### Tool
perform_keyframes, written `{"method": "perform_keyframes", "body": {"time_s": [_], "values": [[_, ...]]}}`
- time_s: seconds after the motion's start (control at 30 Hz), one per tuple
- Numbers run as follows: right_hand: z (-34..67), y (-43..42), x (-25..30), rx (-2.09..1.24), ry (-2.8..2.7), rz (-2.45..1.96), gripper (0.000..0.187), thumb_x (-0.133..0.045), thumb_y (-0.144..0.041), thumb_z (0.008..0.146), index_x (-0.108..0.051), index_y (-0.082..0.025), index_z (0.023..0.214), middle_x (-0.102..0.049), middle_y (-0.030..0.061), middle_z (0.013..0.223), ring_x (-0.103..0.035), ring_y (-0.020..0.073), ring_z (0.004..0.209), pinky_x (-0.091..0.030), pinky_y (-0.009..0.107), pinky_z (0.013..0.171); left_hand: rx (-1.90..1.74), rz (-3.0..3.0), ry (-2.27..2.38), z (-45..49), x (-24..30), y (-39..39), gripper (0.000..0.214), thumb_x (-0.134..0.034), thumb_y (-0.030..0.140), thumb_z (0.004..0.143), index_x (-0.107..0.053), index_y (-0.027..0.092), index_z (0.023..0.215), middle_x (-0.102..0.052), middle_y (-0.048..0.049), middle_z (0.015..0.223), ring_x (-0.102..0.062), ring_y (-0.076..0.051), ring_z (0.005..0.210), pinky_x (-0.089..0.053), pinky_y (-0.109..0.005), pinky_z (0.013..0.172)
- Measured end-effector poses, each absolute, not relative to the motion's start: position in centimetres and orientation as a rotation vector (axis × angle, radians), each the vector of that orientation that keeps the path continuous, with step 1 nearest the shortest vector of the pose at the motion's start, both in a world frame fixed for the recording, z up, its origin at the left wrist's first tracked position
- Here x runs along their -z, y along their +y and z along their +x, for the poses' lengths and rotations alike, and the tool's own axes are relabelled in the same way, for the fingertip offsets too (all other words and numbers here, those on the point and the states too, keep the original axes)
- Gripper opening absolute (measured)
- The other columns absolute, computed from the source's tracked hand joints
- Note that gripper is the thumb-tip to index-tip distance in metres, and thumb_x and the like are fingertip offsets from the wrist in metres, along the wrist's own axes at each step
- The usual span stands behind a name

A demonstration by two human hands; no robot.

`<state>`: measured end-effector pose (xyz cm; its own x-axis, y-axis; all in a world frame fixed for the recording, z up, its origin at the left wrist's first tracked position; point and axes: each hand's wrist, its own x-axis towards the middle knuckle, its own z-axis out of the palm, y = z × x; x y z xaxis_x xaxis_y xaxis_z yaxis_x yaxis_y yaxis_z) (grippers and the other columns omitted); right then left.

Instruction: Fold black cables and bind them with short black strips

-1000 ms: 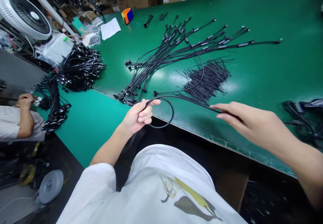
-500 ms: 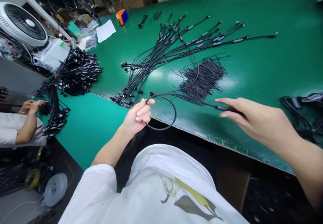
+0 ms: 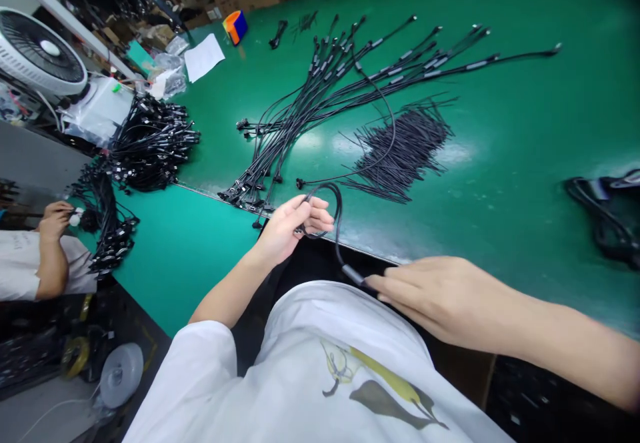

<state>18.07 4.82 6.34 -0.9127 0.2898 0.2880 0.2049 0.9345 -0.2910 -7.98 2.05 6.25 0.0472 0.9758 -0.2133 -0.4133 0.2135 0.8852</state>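
My left hand (image 3: 296, 225) is closed round a coiled part of a black cable (image 3: 339, 230) at the table's front edge. The cable hangs in loops from those fingers and runs down to my right hand (image 3: 435, 296). My right hand pinches its other end, just beyond a grey sleeve on the cable. Beyond my hands lies a heap of short black ties (image 3: 400, 156). To its left is a crossing bundle of straight black cables (image 3: 300, 116) with connectors at both ends. One loose cable curves over the heap.
Left of me, piles of black cables (image 3: 150, 143) lie near a white fan (image 3: 43, 50). A co-worker's hands (image 3: 56, 220) are at the far left. White paper (image 3: 205, 58) and an orange and blue roll (image 3: 235, 27) lie at the back. Coiled cables (image 3: 605, 216) are at right.
My right hand has moved down and left, towards my body, with the cable's end. The cable is now wound into smaller loops at my left hand.
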Motion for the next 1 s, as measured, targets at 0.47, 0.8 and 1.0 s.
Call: {"method": "perform_keyframes", "body": {"time_s": [0.47, 0.8, 1.0], "values": [[13.1, 7.9, -2.1, -1.595, -1.498, -0.887, 0.045, -0.069, -0.063, 0.077, -0.057, -0.02, 0.082, -0.056, 0.0009, 0.075, -0.055, 0.0147, 0.071, -0.045, 0.028, 0.067, -0.961, 0.806, 0.874, -5.0, -4.5, 1.3, 0.042, -0.065, 0.057, 0.084, -0.053, 0.016, 0.083, -0.045, 0.0075, 0.057, -0.043, -0.006, 0.05, -0.049, -0.03, 0.072], [11.8, 5.1, -2.3, -2.086, -0.711, -0.773, 0.04, -0.082, -0.052, 0.068, -0.065, -0.019, 0.084, -0.058, 0.0007, 0.076, -0.057, 0.0136, 0.076, -0.052, 0.028, 0.073, -0.885, 1.129, 1.204, -3.7, 0.1, -1.9, 0.049, -0.041, 0.064, 0.092, -0.046, 0.018, 0.075, -0.049, 0.0014, 0.068, -0.049, -0.012, 0.065, -0.042, -0.03, 0.072], [10.5, 4.0, -1.0, -2.063, -0.658, -0.87, 0.045, -0.082, -0.054, 0.069, -0.058, -0.019, 0.086, -0.059, -0.0002, 0.074, -0.053, 0.0098, 0.06, -0.048, 0.022, 0.051, -0.595, 1.336, 1.23, -3.8, 1.0, -1.0, 0.057, -0.061, 0.065, 0.08, -0.054, 0.015, 0.106, -0.055, 0.0015, 0.073, -0.05, -0.014, 0.067, -0.041, -0.028, 0.067]]}}
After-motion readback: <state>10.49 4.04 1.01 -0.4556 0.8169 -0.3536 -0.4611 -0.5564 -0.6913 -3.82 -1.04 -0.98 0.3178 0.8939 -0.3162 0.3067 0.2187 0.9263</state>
